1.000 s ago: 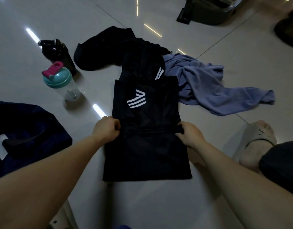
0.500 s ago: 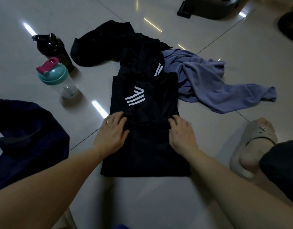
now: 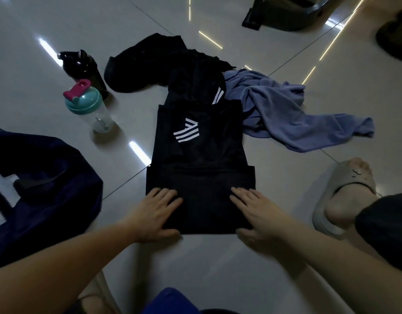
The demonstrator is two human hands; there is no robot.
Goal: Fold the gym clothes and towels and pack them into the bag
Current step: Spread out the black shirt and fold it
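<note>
Partly cut off at left sits the navy bag (image 3: 48,177). The folded black garment (image 3: 200,159) lies on the floor (image 3: 218,268), long axis pointing away, left hand (image 3: 154,214) and right hand (image 3: 256,214) flat on its near end.

Clear plastic shaker bottle with teal lid and pink flip cap (image 3: 90,109) standing on glossy pale tiled floor (image 3: 286,189) at left. Black shaker bottle (image 3: 82,69) standing just behind it, farther from camera. Floor reflecting thin strips of light. Grey foam slipper (image 3: 344,184) sitting on foot at right. Dark base of bulky equipment (image 3: 286,14) showing at top edge. Dark rounded object (image 3: 394,39) lying blurred at top right corner.
</note>
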